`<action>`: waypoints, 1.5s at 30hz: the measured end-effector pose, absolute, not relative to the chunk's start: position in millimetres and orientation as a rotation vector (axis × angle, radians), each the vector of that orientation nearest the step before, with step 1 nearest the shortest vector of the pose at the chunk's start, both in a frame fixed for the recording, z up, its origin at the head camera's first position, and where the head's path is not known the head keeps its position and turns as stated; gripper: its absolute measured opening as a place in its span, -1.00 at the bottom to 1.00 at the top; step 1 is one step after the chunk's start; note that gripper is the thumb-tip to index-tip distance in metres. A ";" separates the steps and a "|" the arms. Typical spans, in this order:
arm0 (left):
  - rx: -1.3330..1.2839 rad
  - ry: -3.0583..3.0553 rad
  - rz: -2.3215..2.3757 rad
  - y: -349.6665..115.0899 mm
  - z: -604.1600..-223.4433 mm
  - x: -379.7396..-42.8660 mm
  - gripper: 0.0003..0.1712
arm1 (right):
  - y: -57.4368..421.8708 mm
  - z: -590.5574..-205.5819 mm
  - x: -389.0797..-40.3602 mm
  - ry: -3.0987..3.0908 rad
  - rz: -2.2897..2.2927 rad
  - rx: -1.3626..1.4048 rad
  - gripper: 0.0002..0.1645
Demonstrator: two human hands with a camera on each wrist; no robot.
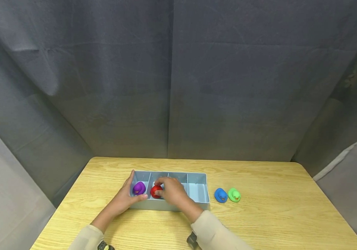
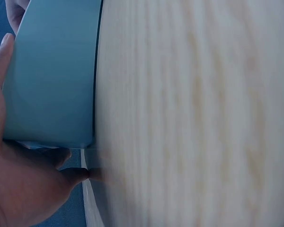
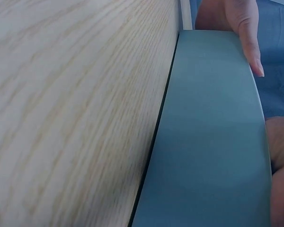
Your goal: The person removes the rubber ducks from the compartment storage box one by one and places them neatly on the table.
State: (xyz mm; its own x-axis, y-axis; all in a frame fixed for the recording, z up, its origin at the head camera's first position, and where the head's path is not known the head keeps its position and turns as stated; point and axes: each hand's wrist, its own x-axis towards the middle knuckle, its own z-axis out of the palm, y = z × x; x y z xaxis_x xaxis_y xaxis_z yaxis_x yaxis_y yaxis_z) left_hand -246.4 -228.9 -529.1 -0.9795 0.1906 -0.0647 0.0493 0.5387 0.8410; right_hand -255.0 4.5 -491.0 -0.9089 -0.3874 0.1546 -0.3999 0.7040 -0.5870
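A pale blue-grey divided box (image 1: 198, 202) lies lengthwise across the wooden table. My left hand (image 1: 123, 200) holds its left end, thumb along the near rim and fingers around the end wall; the left wrist view shows this hand (image 2: 26, 184) against the box's corner. A purple rubber duck (image 1: 139, 188) sits in the leftmost compartment. In the compartment beside it, my right hand (image 1: 173, 191) pinches a red rubber duck (image 1: 155, 191) between thumb and fingers, covering part of it. The box's near wall (image 3: 208, 127) hides the right fingertips in the right wrist view.
To the right of the box, a blue rubber duck (image 1: 221, 195) and a green rubber duck (image 1: 234, 195) stand side by side on the table (image 1: 275, 208). Grey curtains (image 1: 228, 104) hang behind the table's far edge and at both sides.
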 end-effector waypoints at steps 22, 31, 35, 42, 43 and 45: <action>0.219 2.631 1.413 -228.6 -526.6 -244.8 0.40 | 4.3 -492.5 -254.4 -2.883 0.975 0.637 -0.76; 0.211 2.626 1.416 -228.4 -525.2 -244.8 0.41 | 5.3 -493.2 -254.7 -2.854 0.988 0.659 -0.78; 0.206 2.626 1.408 -228.2 -524.1 -244.3 0.41 | 5.6 -494.1 -254.8 -2.855 1.004 0.650 -0.79; 0.204 2.636 1.401 -228.5 -524.9 -244.2 0.41 | 6.5 -495.2 -254.4 -2.836 0.985 0.674 -0.80; 0.204 2.636 1.401 -228.5 -525.0 -244.2 0.41 | 6.7 -495.0 -254.3 -2.831 0.983 0.678 -0.79; 0.210 2.638 1.403 -228.6 -525.7 -244.5 0.41 | 7.0 -494.6 -254.2 -2.822 0.985 0.685 -0.79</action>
State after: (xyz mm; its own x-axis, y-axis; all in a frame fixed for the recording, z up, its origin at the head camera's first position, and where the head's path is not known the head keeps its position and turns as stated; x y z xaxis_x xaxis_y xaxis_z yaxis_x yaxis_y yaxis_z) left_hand -244.5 -228.6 -525.7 -0.9795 0.1912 -0.0635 0.0543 0.5540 0.8308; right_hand -254.2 7.0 -494.6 -0.8974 -0.3866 0.2126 -0.4350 0.6942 -0.5735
